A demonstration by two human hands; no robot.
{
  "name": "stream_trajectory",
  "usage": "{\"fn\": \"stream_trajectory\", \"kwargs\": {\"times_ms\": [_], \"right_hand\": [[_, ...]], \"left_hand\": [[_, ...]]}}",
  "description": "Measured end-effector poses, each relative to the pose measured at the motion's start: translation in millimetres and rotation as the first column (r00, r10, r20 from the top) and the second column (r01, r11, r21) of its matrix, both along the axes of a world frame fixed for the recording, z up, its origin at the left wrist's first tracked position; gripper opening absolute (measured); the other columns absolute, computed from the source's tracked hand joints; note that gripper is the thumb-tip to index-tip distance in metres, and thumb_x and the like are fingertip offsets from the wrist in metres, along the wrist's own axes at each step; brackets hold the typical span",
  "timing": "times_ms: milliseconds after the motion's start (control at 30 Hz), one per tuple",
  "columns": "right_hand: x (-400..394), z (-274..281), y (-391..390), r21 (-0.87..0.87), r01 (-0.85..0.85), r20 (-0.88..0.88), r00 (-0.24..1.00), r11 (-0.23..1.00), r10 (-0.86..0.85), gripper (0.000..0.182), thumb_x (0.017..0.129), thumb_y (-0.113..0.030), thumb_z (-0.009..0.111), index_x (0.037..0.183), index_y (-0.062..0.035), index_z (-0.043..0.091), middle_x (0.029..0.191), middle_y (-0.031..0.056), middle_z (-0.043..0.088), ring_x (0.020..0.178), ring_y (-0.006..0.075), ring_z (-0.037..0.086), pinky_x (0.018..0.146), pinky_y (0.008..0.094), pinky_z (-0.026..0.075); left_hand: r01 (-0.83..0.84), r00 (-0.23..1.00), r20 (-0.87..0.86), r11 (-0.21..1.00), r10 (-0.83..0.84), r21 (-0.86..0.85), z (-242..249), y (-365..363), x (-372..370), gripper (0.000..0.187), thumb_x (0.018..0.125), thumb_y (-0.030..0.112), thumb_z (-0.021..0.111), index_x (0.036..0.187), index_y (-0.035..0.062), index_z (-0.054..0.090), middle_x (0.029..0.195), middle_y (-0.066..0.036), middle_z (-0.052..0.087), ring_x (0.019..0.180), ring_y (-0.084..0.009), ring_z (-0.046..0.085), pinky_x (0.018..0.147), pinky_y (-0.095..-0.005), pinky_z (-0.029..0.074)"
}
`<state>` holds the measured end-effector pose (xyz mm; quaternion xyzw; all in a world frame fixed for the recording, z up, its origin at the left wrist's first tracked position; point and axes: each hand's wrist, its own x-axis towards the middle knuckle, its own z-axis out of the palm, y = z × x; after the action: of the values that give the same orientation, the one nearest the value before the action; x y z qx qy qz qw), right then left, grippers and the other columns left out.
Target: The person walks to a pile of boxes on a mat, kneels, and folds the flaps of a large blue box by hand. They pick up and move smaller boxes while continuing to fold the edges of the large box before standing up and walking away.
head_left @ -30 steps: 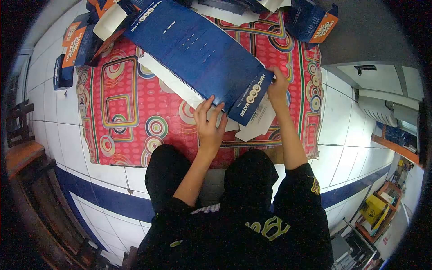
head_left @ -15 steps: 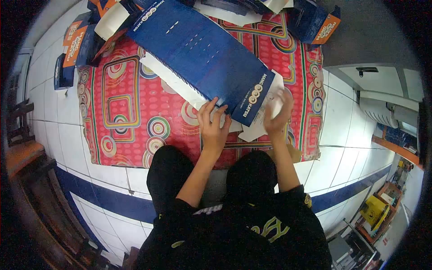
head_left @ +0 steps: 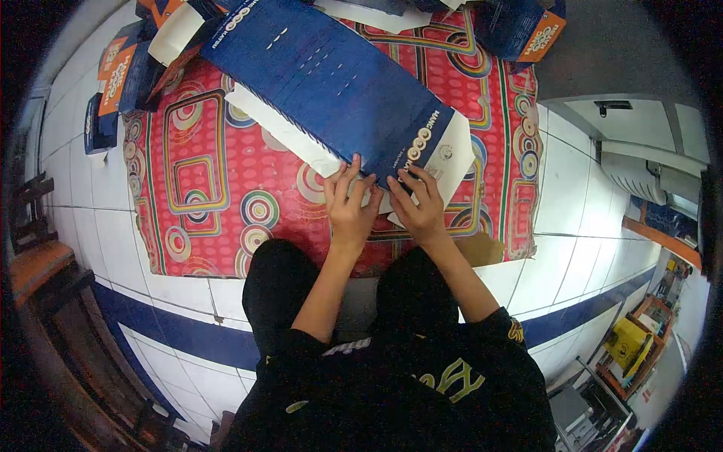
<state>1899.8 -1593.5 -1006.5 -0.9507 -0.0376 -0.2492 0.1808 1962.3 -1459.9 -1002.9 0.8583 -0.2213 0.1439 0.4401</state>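
Note:
A long blue cardboard sheet [head_left: 339,83] with white flaps and printed lettering lies diagonally on the red patterned table cover [head_left: 286,188]. My left hand [head_left: 352,207] rests its spread fingertips on the sheet's near edge, by a white side flap [head_left: 282,128]. Close beside it, my right hand [head_left: 418,203] has its fingers apart on the near corner, over the lettering. A white end flap [head_left: 456,154] sticks out to the right of that hand. Whatever lies under the fingertips is hidden.
Blue and orange folded boxes [head_left: 124,75] stand at the far left, and another box [head_left: 523,30] at the far right. More cartons sit along the far edge. A wooden chair [head_left: 53,279] is on the left, a grey cabinet [head_left: 625,124] on the right.
My right hand has moved left and nearer, from the end flap to the corner beside my left hand. The end flap now lies more spread out. My left hand has barely moved.

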Motion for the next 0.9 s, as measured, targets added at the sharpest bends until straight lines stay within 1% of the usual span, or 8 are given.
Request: {"fn": "stream_trajectory", "kwargs": {"times_ms": [133, 333, 467, 567, 667, 733, 867, 900], "right_hand": [[2.7, 6.4, 11.2, 0.013, 0.048, -0.028, 0.998, 0.999, -0.047, 0.037, 0.071, -0.004, 0.067, 0.107, -0.0032, 0.064, 0.106, 0.0122, 0.059, 0.101, 0.0319, 0.055, 0.080, 0.0383, 0.051], [3.8, 16.5, 27.8, -0.022, 0.140, -0.125, 0.982, 0.990, -0.142, 0.034, 0.073, -0.005, 0.061, 0.107, -0.0010, 0.063, 0.102, 0.0132, 0.058, 0.097, 0.0319, 0.054, 0.078, 0.0378, 0.051], [11.8, 22.0, 29.7, 0.026, 0.157, -0.120, 0.981, 0.987, -0.153, 0.034, 0.070, 0.000, 0.067, 0.104, -0.0016, 0.065, 0.100, 0.0119, 0.060, 0.090, 0.0302, 0.056, 0.075, 0.0370, 0.051], [15.6, 17.9, 25.9, 0.073, 0.096, -0.023, 0.995, 0.993, -0.095, 0.033, 0.070, -0.001, 0.067, 0.102, -0.0038, 0.066, 0.098, 0.0091, 0.061, 0.088, 0.0288, 0.056, 0.074, 0.0356, 0.050], [16.5, 15.6, 18.8, -0.002, 0.036, 0.048, 0.998, 0.999, -0.036, 0.034, 0.071, -0.008, 0.063, 0.105, -0.0064, 0.066, 0.098, 0.0067, 0.061, 0.089, 0.0282, 0.056, 0.069, 0.0331, 0.052], [14.2, 6.7, 13.5, 0.025, -0.022, 0.070, 0.997, 0.999, 0.021, 0.035, 0.070, -0.009, 0.065, 0.104, -0.0093, 0.067, 0.101, 0.0055, 0.061, 0.089, 0.0272, 0.056, 0.066, 0.0320, 0.052], [13.5, 2.2, 11.7, 0.011, -0.036, 0.071, 0.997, 0.999, 0.035, 0.034, 0.068, -0.008, 0.067, 0.102, -0.0094, 0.067, 0.101, 0.0049, 0.061, 0.089, 0.0276, 0.056, 0.067, 0.0319, 0.052], [13.1, 1.4, 12.2, 0.024, -0.031, 0.067, 0.997, 0.999, 0.029, 0.034, 0.068, -0.007, 0.067, 0.102, -0.0096, 0.068, 0.103, 0.0060, 0.061, 0.090, 0.0283, 0.056, 0.070, 0.0342, 0.052]], "left_hand": [[0.001, 1.000, -0.018, 1.000, -0.001, -0.008, 4.6, 0.3, 1.4, 0.022, 0.061, -0.002, 0.073, 0.081, 0.0028, 0.066, 0.118, -0.012, 0.061, 0.103, -0.0329, 0.056, 0.090, -0.0413, 0.046], [0.006, 1.000, -0.013, 1.000, -0.006, -0.002, 2.8, 0.9, 1.7, 0.020, 0.062, -0.002, 0.073, 0.081, 0.0020, 0.065, 0.115, -0.012, 0.062, 0.098, -0.0317, 0.057, 0.090, -0.0404, 0.048], [-0.005, 1.000, 0.011, 1.000, 0.005, 0.017, 3.2, -0.5, 2.6, 0.020, 0.062, -0.002, 0.074, 0.080, 0.0011, 0.065, 0.112, -0.012, 0.063, 0.098, -0.0316, 0.057, 0.090, -0.0404, 0.049], [0.011, 1.000, -0.001, 0.999, -0.011, 0.031, 2.0, 1.2, 0.1, 0.019, 0.065, -0.002, 0.073, 0.081, 0.0003, 0.064, 0.116, -0.013, 0.061, 0.102, -0.0324, 0.056, 0.094, -0.0430, 0.045], [0.061, 0.998, -0.008, 0.998, -0.061, 0.029, 0.0, 4.7, -2.5, 0.027, 0.069, -0.001, 0.072, 0.093, 0.0007, 0.061, 0.122, -0.015, 0.058, 0.107, -0.0345, 0.055, 0.099, -0.0482, 0.037], [0.047, 0.994, -0.096, 0.996, -0.053, -0.071, -4.9, 5.2, -3.3, 0.040, 0.072, 0.000, 0.070, 0.107, 0.0019, 0.053, 0.126, -0.016, 0.054, 0.111, -0.0365, 0.053, 0.103, -0.0526, 0.030], [0.037, 0.997, -0.074, 0.999, -0.039, -0.028, -13.6, 3.5, -5.5, 0.046, 0.073, 0.001, 0.071, 0.113, 0.0033, 0.048, 0.127, -0.017, 0.052, 0.115, -0.0365, 0.050, 0.103, -0.0539, 0.029], [0.025, 0.997, -0.069, 0.999, -0.028, -0.035, -14.9, 2.0, -6.5, 0.051, 0.070, -0.003, 0.070, 0.116, 0.0015, 0.047, 0.130, -0.020, 0.047, 0.116, -0.0380, 0.047, 0.099, -0.0497, 0.034]]}}
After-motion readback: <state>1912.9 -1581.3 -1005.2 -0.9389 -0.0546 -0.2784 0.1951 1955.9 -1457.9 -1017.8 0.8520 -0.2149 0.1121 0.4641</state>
